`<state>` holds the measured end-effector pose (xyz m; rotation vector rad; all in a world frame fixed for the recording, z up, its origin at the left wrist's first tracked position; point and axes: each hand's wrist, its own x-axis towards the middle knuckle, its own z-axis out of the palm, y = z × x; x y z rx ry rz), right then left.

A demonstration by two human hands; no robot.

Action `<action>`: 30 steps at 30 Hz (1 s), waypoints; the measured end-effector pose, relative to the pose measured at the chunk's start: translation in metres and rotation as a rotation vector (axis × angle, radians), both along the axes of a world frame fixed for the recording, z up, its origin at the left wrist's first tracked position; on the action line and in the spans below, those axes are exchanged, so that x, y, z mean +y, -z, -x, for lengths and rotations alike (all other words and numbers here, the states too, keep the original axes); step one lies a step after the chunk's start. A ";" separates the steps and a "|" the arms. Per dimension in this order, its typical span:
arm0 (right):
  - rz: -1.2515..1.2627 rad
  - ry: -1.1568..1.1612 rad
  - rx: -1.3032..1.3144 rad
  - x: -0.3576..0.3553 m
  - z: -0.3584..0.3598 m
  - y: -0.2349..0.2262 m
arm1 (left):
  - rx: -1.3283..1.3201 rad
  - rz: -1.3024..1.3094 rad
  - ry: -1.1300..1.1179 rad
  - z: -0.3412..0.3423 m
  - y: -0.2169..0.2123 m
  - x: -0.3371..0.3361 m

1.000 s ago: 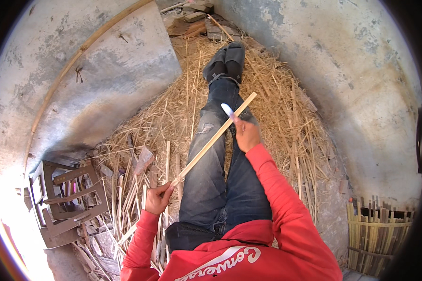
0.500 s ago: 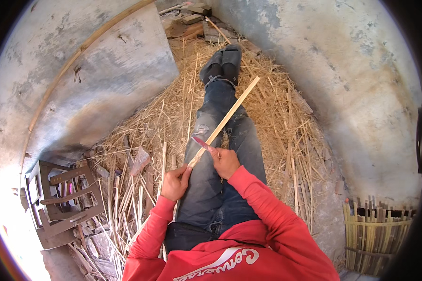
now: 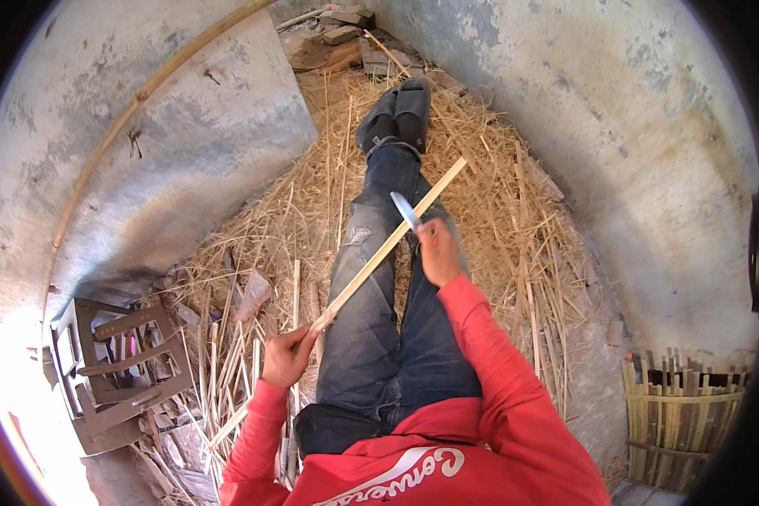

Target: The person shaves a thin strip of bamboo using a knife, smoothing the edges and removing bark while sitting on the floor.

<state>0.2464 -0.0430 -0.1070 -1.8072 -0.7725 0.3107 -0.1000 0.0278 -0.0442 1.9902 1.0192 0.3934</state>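
Left hand (image 3: 285, 358) is clenching the near end of the bamboo strip (image 3: 388, 247), anchoring it low by the hip so the strip is angling up over the legs (image 3: 379, 320). Right hand (image 3: 438, 253) is gripping the knife (image 3: 405, 211), blade lying against the strip's upper half, likely for shaving. Shavings are piling on the straw (image 3: 514, 244) around.

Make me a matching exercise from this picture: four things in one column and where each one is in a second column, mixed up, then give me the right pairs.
Things:
1. bamboo strip
2. knife
3. woven basket
4. small wooden frame

Places:
A. at the lower right, by the wall
B. in the right hand, blade on the strip
C. on the ground at the left
D. slanting across the legs, lower end in the left hand

Pairs: 1-D, 2-B, 3-A, 4-C
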 end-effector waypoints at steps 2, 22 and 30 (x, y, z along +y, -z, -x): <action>-0.006 0.083 -0.129 0.006 -0.019 0.004 | -0.064 -0.048 -0.038 0.029 0.000 -0.009; 0.164 -0.061 -0.058 0.007 0.000 0.016 | 0.073 0.046 -0.098 0.078 0.009 -0.010; 0.223 -0.129 -0.063 0.000 -0.010 0.017 | 0.052 0.064 -0.052 0.082 0.020 -0.001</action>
